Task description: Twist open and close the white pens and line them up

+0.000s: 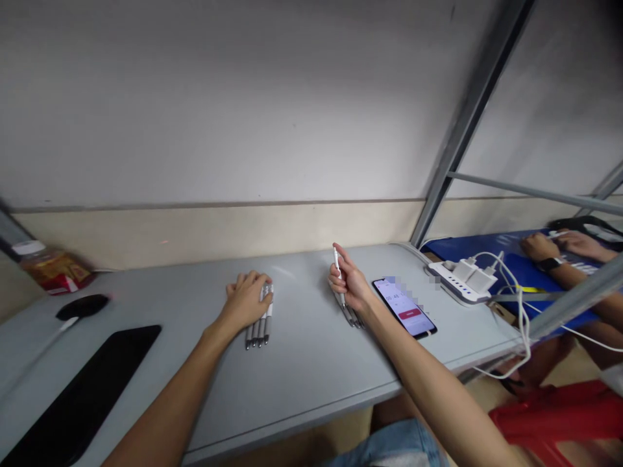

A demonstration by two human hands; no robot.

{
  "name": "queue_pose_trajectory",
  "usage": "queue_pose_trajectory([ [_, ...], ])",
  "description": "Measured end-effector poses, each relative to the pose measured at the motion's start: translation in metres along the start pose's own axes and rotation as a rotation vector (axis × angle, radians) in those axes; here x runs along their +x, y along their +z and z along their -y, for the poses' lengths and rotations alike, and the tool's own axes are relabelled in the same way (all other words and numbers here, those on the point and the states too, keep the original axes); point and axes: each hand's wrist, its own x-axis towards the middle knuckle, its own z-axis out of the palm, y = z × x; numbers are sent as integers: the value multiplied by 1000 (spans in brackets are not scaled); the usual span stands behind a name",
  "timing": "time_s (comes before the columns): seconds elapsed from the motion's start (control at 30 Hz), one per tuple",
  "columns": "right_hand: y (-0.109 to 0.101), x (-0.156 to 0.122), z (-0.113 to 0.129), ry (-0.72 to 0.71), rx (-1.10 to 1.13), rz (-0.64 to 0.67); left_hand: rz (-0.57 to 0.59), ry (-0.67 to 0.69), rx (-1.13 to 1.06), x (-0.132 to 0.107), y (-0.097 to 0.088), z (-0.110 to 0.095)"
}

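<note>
While left hand covers pens, right hand grips pen.

Clear lane on bare table between pen row and loose pens. Right of those, phone blocks, then power strip with cables. Left side: black mat, mouse. Wall close behind.

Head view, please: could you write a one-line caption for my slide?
Left hand rests on a row of pens on the table; right hand holds up one pen beside a phone.
</note>
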Motion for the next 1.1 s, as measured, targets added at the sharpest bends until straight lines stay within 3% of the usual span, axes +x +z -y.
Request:
queue_pose_trajectory([
  [0.33,1,1,-4,-8,-28,-24,-3,50,-32,-4,6,-9],
  [0.53,5,1,-8,35,-234,-40,-13,79,-32,-5,6,-13],
  [0.63,5,2,-10,-6,-477,-66,-14,91,-21,-6,4,-16],
  [0.8,-5,3,-11,-193,-1139,-132,-7,97,-49,-9,0,-21],
  [0.9,-8,2,-14,-178,-1504,-156,3,95,-61,-10,-2,-23],
  [1.1,-15,5,-18,-154,-1782,-175,-3,92,-50,-9,0,-22],
])
